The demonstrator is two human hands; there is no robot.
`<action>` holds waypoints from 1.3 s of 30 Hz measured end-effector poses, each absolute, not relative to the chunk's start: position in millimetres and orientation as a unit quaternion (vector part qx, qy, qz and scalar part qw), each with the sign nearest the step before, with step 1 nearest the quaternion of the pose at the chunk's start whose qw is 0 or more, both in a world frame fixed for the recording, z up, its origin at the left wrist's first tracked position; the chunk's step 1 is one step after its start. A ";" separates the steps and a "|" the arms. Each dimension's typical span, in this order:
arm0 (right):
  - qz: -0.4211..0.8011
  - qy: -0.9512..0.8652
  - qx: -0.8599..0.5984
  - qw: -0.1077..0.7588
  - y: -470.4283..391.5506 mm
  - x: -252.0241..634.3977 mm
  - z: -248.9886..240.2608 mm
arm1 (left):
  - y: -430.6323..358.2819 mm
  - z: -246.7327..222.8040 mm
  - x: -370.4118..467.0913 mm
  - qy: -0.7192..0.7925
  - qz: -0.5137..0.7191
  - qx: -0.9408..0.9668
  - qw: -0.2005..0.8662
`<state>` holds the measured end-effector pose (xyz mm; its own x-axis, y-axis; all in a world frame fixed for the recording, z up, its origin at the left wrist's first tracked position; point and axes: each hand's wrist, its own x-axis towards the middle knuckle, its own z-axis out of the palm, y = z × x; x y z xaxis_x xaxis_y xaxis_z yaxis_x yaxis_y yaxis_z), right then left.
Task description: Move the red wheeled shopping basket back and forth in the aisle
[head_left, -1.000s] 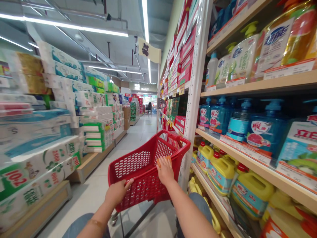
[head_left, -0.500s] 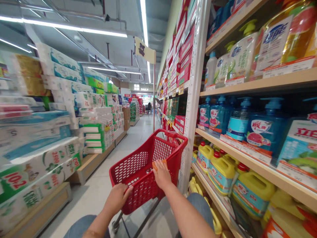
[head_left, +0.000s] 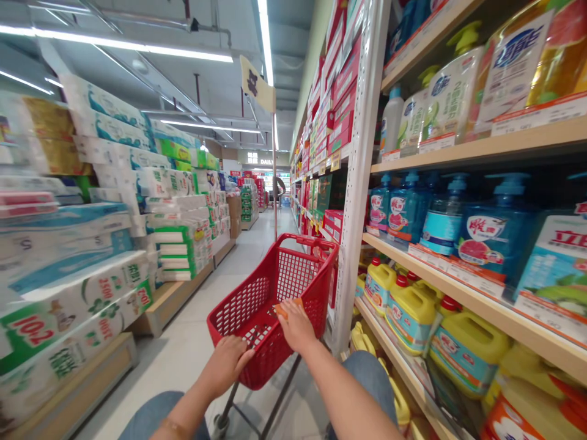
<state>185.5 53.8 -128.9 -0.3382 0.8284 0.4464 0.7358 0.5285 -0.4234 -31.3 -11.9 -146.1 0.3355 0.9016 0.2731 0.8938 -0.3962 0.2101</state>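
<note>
While the left hand (head_left: 229, 362) grips the near rim of the red cart (head_left: 271, 359), the right hand (head_left: 294, 327) holds an orange item (head_left: 280, 311) on the side rim, ahead and right of the left; cloth or sponge, can't tell, fingers cover it. Cart sits right in front of both hands, far end near the white shelf post (head_left: 355, 214). Best: brace firmly with the left, light even pressure with the right, knuckles clear of the post.

Shiny plastic cart (head_left: 268, 363) over a smooth floor (head_left: 183, 336)
Right of frame: matt wood-look shelf edge (head_left: 481, 145), painted metal upright (head_left: 360, 134), glossy plastic bottles (head_left: 486, 229); left: slick film-wrapped packs (head_left: 77, 299); bottom: matt denim trousers (head_left: 370, 379).
</note>
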 end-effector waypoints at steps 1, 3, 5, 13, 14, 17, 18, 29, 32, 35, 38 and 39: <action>0.078 -0.806 -0.495 0.316 59.8 189.8 -127.5 | -10.8 -148.5 -35.8 0.544 0.183 0.819 0.004; 0.080 -0.803 -0.504 0.309 64.7 192.4 -127.4 | -7.3 -154.1 -38.2 0.546 0.199 0.814 -0.011; 0.074 -0.818 -0.486 0.297 58.4 188.7 -129.8 | -4.0 -158.7 -31.9 0.555 0.204 0.806 -0.019; 0.110 -0.869 -0.385 0.292 28.8 198.4 -127.9 | -2.6 -168.0 -15.0 0.510 0.204 0.835 -0.029; 0.118 -0.860 -0.396 0.300 33.8 203.2 -125.8 | -1.2 -170.4 -18.0 0.507 0.214 0.834 -0.042; 0.132 -0.833 -0.434 0.317 47.7 207.8 -123.0 | 4.4 -176.4 -22.8 0.533 0.231 0.809 -0.091; 0.130 -0.828 -0.442 0.318 48.6 205.0 -124.2 | 5.8 -177.3 -22.1 0.546 0.229 0.800 -0.102; 0.122 -0.855 -0.390 0.319 18.2 180.8 -147.7 | 9.8 -172.3 -52.6 0.542 0.197 0.813 -0.081; 0.094 -0.871 -0.373 0.307 31.4 188.1 -152.2 | 14.8 -173.2 -60.0 0.566 0.186 0.795 -0.108; 0.060 -0.869 -0.376 0.315 38.1 186.0 -159.4 | 17.5 -171.3 -49.1 0.587 0.164 0.783 -0.120; 0.038 -0.841 -0.419 0.339 35.7 174.2 -165.4 | 18.0 -166.4 -28.3 0.601 0.142 0.778 -0.113; 0.032 -0.833 -0.430 0.347 33.7 170.4 -167.0 | 17.8 -164.6 -21.3 0.604 0.136 0.778 -0.106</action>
<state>170.4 33.7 -167.0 -0.3905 0.7382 0.5500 0.6935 0.6289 -0.3516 -21.3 17.8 -164.6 0.2335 0.9109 0.3401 0.9687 -0.2483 0.0000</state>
